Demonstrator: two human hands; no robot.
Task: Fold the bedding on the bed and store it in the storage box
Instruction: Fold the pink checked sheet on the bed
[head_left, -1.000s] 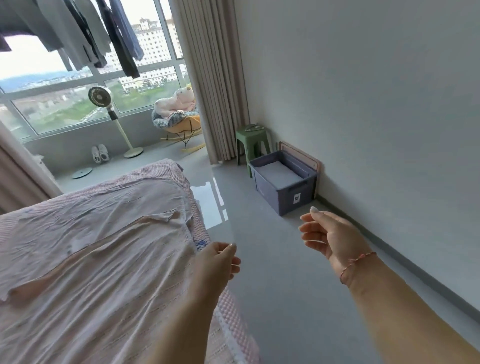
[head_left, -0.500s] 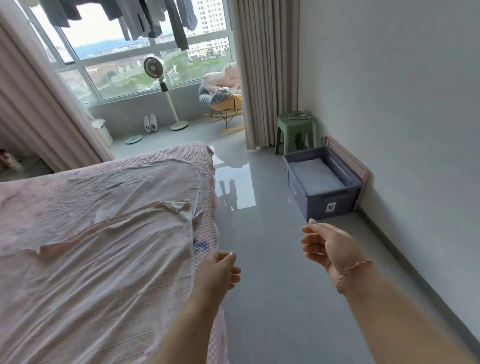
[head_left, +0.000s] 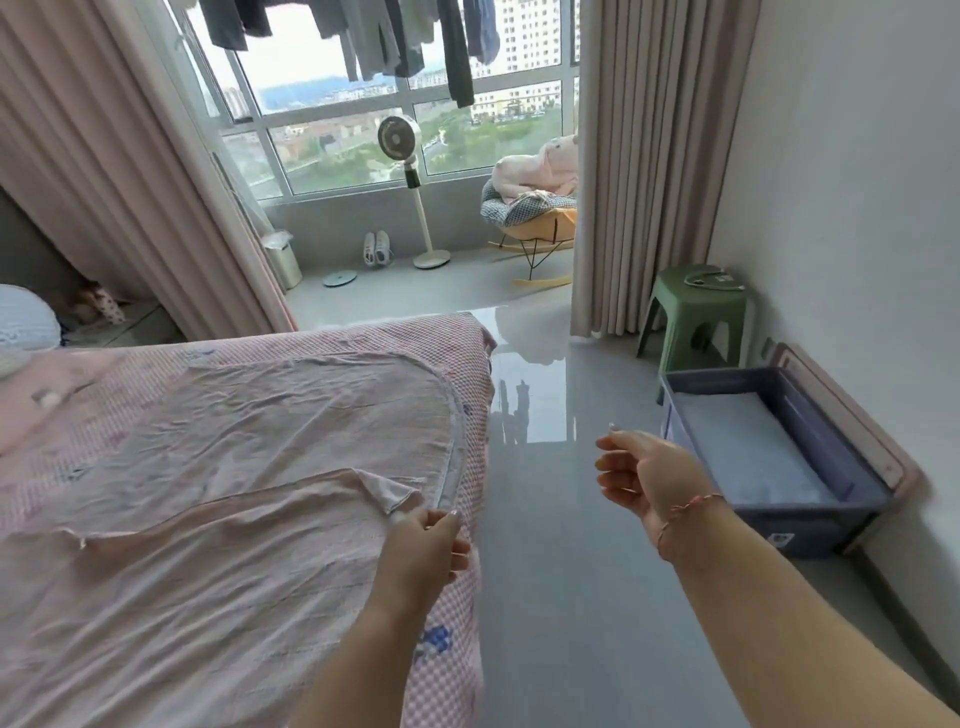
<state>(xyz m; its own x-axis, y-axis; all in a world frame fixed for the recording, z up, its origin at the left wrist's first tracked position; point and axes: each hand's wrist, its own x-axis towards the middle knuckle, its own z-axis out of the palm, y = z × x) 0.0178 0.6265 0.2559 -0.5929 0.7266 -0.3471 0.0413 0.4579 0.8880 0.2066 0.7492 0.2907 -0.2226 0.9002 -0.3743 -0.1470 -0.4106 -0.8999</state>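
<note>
Nearby, the storage box (head_left: 769, 457) is flanked by a green stool (head_left: 696, 312); left hand (head_left: 423, 545) and right hand (head_left: 649, 480) are held loosely curled, empty.

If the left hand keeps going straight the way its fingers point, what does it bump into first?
Most likely the thin pink blanket on the bed. The left hand hangs over the bed's near edge, fingers aimed at the blanket's turned-over corner. The fingertips look almost on it already, though depth is hard to judge.
</note>
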